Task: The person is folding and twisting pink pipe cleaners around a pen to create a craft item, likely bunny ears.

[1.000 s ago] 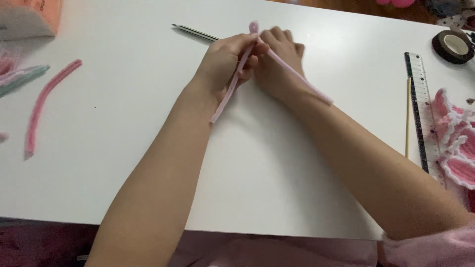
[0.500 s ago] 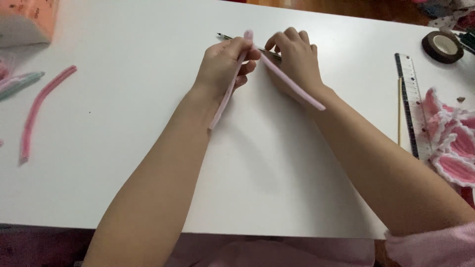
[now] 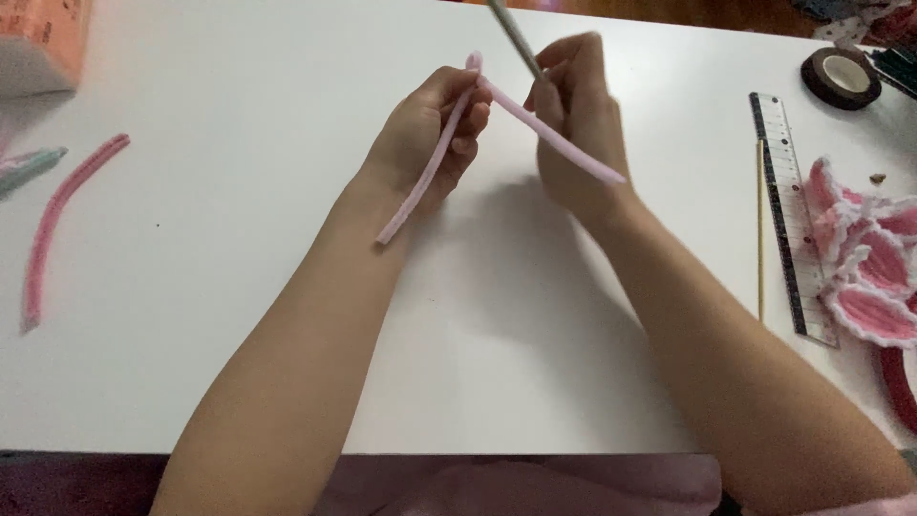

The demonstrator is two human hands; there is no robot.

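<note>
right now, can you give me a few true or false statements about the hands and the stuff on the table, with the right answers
1. Both hands grip one pale pink pipe cleaner bent into a fold. True: the left hand and right hand meet at the bend.
2. The right hand also holds a thin grey tool. True.
3. The darker pink pipe cleaner lies under the right forearm. False: it lies apart, on the left side of the white table.
4. The ruler stands upright. False: it lies flat at the right, beside a thin wooden stick.
5. The roll of tape sits at the far right. True.
</note>
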